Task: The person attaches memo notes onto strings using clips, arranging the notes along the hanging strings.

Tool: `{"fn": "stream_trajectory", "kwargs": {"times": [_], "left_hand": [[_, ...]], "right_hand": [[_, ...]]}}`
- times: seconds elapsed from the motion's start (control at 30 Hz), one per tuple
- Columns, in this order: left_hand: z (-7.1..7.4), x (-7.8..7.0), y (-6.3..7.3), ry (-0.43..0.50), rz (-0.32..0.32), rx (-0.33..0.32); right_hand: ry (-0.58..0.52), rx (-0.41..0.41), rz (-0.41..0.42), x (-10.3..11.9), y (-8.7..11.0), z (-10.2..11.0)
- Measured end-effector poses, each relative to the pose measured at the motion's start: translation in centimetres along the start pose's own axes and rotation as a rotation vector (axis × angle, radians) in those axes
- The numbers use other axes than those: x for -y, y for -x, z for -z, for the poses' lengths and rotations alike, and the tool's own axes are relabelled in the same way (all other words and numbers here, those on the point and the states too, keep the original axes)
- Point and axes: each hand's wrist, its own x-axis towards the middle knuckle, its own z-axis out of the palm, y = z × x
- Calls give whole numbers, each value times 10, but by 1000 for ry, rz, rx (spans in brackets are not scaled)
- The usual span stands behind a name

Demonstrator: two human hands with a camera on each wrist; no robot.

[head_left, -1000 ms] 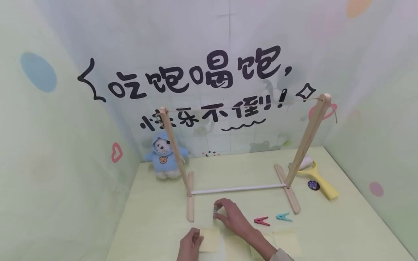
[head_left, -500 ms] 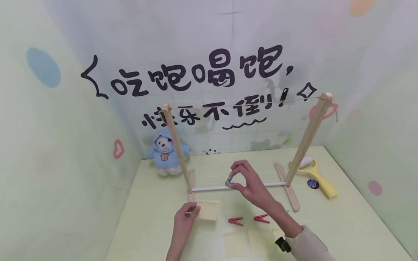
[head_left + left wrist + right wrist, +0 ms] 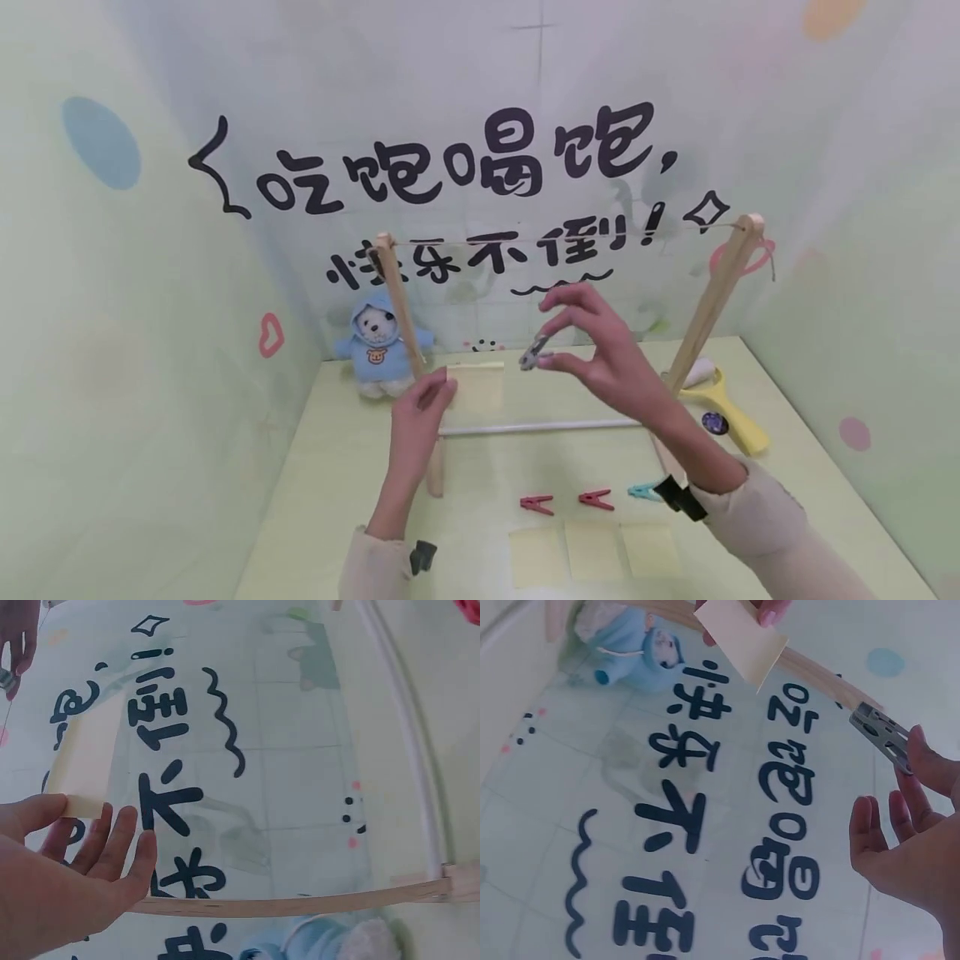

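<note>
My left hand (image 3: 414,418) pinches a pale yellow paper note (image 3: 478,390) by its left edge, raised above the table. In the left wrist view the thumb lies over the end of the same note (image 3: 86,754). My right hand (image 3: 611,354) holds a grey metal clothespin (image 3: 529,355) between thumb and fingers, to the right of the note and apart from it. Holes along the clothespin (image 3: 883,738) show in the right wrist view. A thin string (image 3: 442,243) runs above both hands between two wooden posts (image 3: 708,308).
Two red clothespins (image 3: 596,500) and a teal clothespin (image 3: 642,492) lie on the table (image 3: 337,533) before three paper notes (image 3: 590,550). A white rod (image 3: 540,427) joins the posts low down. A plush toy (image 3: 377,354) sits behind left; a yellow-handled roller (image 3: 742,421) lies right.
Both hands have risen from the table toward the string, the left with the note and the right with the metal clothespin. The right hand has also shifted rightward.
</note>
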Motion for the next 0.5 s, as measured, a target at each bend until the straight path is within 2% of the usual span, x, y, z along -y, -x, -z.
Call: {"fn": "stream_trajectory", "kwargs": {"times": [0.17, 0.3, 0.5], "left_hand": [[-4, -29, -21, 41, -113, -16], [-5, -52, -31, 33, -161, -6], [-7, -80, -44, 50, -215, 5]], "right_hand": [[-4, 21, 66, 18, -35, 12], [21, 30, 123, 23, -60, 18], [42, 3, 100, 23, -94, 29]]}}
